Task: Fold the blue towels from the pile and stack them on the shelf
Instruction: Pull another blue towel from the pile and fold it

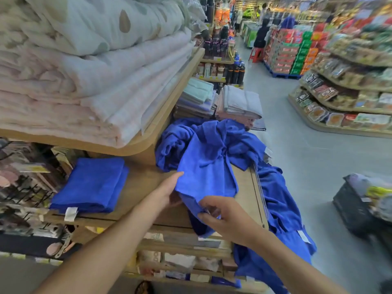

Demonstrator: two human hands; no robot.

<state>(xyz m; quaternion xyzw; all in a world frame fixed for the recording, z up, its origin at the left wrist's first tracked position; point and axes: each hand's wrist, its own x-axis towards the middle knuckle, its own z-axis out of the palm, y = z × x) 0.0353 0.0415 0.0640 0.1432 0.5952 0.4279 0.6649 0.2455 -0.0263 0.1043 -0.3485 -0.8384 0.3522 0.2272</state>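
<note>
A heap of loose blue towels [214, 143] lies on the wooden shelf [146, 183], and part of it hangs over the shelf's right edge. One towel [203, 177] is drawn out of the heap toward me. My right hand [224, 217] pinches that towel's near corner over the shelf's front edge. My left hand [165, 192] touches its left edge with fingers stretched out and the thumb tucked under the cloth. A neat stack of folded blue towels [91, 185] sits on the left of the same shelf, with a white label at its front.
The shelf above [161, 115] holds thick folded pale quilts [84, 71]. Behind the heap stand piles of folded pale towels [239, 102]. A shop aisle runs on the right, with a dark crate [356, 209] on the floor and food shelves [350, 85] beyond. People stand far down the aisle.
</note>
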